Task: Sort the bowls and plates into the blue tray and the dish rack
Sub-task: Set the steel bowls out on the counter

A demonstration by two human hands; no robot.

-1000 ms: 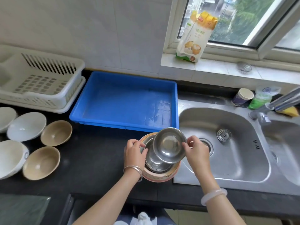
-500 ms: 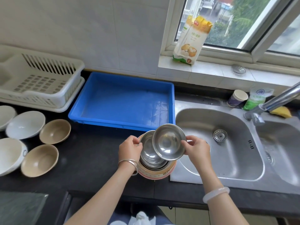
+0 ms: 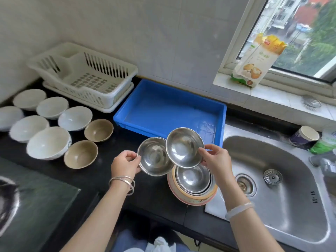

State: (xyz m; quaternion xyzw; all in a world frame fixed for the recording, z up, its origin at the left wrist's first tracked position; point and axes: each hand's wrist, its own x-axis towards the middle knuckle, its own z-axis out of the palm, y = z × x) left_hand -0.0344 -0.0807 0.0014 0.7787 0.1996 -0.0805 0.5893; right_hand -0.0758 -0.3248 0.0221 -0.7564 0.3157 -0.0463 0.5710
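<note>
Steel bowls occupy both hands. The left hand (image 3: pixel 125 165) pinches the rim of one steel bowl (image 3: pixel 154 157), and the right hand (image 3: pixel 217 160) pinches the rim of a second steel bowl (image 3: pixel 184 147), whose edge overlaps the first. We find both bowls held in the air above the black counter (image 3: pixel 101 175), just in front of the blue tray (image 3: pixel 163 111). Directly beneath the right hand stands a stack (image 3: pixel 193 179) of further steel bowls nested in a pink-rimmed bowl, straddling the counter and the sink's edge. We judge the sorting barely begun: no dish shows in the blue tray or in the white dish rack (image 3: pixel 109 99). Left to sort are the two held bowls, the stack, six white bowls (image 3: pixel 48 142) by our count and two tan bowls (image 3: pixel 99 130), grouped on the counter left of the tray. We identify no plates. Round about we note the sink (image 3: pixel 291 197), a paper cup (image 3: pixel 303 137) and a green packet (image 3: pixel 323 146) behind it, a flour bag (image 3: pixel 254 60) on the sill, and a glass hob (image 3: pixel 36 206) at lower left. Nothing blocks the way to the tray. The reach to the rack passes over the counter bowls.
</note>
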